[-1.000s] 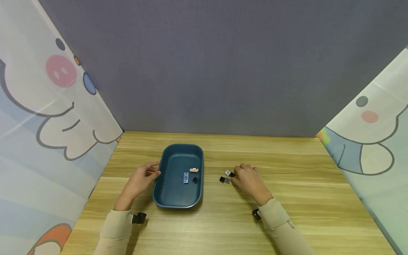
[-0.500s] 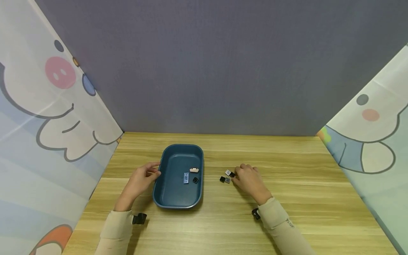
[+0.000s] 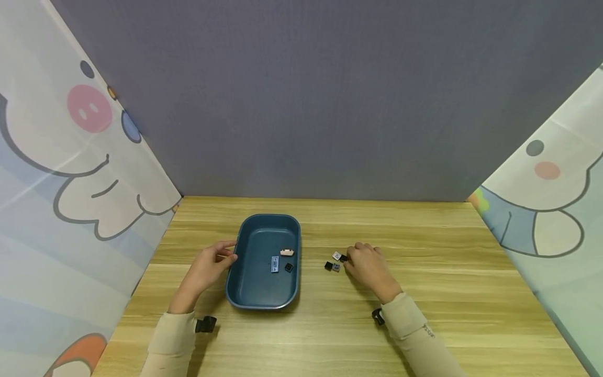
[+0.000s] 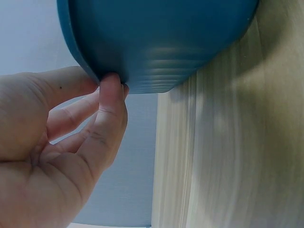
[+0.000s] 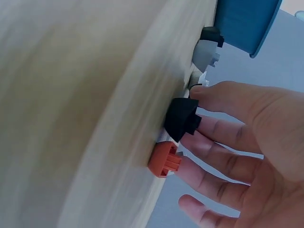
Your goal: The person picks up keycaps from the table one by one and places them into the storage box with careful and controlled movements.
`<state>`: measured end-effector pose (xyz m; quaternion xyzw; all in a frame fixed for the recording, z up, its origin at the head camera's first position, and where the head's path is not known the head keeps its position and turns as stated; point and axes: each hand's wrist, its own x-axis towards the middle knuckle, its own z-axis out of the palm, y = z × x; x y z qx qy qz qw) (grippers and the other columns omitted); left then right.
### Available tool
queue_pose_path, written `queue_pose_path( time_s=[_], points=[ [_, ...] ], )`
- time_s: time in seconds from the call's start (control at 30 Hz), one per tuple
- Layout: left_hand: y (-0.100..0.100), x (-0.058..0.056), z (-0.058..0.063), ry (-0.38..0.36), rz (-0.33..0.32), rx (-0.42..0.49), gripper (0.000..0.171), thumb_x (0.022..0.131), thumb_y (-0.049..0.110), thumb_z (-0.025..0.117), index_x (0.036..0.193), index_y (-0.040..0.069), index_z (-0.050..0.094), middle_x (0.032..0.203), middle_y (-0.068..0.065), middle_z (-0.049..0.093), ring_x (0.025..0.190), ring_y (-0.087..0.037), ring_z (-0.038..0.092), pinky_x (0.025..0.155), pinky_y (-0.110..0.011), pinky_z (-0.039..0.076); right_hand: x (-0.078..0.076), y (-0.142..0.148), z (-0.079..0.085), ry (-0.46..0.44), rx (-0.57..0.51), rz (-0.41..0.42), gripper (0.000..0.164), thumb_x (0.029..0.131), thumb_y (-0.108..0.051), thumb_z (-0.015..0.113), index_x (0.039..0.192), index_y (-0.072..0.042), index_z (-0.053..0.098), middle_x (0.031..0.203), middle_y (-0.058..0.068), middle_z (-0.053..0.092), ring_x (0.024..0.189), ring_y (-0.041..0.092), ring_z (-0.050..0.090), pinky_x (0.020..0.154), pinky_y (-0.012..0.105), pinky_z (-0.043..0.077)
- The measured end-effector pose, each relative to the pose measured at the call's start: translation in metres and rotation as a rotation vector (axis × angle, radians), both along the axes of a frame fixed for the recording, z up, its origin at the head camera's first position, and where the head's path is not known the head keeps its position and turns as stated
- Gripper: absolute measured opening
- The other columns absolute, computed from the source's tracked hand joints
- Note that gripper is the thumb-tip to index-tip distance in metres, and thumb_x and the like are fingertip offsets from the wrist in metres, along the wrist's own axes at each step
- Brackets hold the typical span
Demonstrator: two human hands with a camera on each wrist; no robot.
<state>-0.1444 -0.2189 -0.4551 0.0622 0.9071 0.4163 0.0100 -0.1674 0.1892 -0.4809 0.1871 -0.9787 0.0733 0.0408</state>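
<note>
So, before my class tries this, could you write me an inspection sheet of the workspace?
Surface: wood-grain table.
Job's things: blue tray holding a light-blue piece, cream piece and small black piece; to its right, loose pieces including a white piece, grey piece and orange piece.
Clutter: nothing seen.
Hands: left hand pinches the tray's left rim; right hand has its fingers at a loose black piece, firm grip unclear.
Cables: nothing seen.
Surroundings: grey panel behind, cartoon-printed sheets on both sides.
</note>
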Motion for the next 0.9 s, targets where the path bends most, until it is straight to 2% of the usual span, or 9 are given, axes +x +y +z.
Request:
queue_pose_path(
  time_s=[0.23,0.4,0.67,0.9],
  points=[
    [-0.002,0.0,-0.003,-0.009,-0.008,-0.003,0.041,0.099,0.013,0.065,0.138,0.002,0.058,0.11,-0.017,0.068,0.096,-0.034,0.068,0.076,-0.044,0.057,0.001,-0.006,0.01,0.079,-0.069,0.023,0.016,0.086,-0.021,0.08,0.094,-0.009,0.073,0.085,0.002,0.063,0.08,0.025,0.062,0.079,0.052,0.052],
    [-0.002,0.001,-0.003,0.001,-0.008,-0.003,0.041,0.099,0.012,0.065,0.138,0.002,0.058,0.109,-0.017,0.068,0.095,-0.034,0.068,0.076,-0.044,0.057,0.0,-0.017,0.022,0.123,-0.086,0.055,0.021,0.086,-0.026,0.081,0.096,-0.01,0.073,0.088,0.002,0.064,0.081,0.025,0.063,0.079,0.052,0.052],
    [-0.002,0.0,-0.004,0.005,-0.009,0.002,0.04,0.099,0.012,0.065,0.137,0.002,0.059,0.109,-0.017,0.068,0.095,-0.034,0.068,0.076,-0.044,0.057,-0.002,-0.043,0.044,0.165,-0.083,0.116,0.02,0.088,-0.026,0.08,0.1,-0.012,0.074,0.09,0.002,0.065,0.081,0.023,0.063,0.078,0.048,0.053],
    [-0.001,0.0,-0.004,0.001,-0.007,-0.002,0.04,0.099,0.012,0.065,0.137,0.002,0.059,0.11,-0.018,0.068,0.096,-0.035,0.068,0.077,-0.045,0.057,-0.005,-0.07,0.059,0.157,-0.084,0.161,0.021,0.091,-0.03,0.076,0.103,-0.013,0.074,0.093,0.002,0.065,0.087,0.024,0.064,0.081,0.047,0.052]
  ],
)
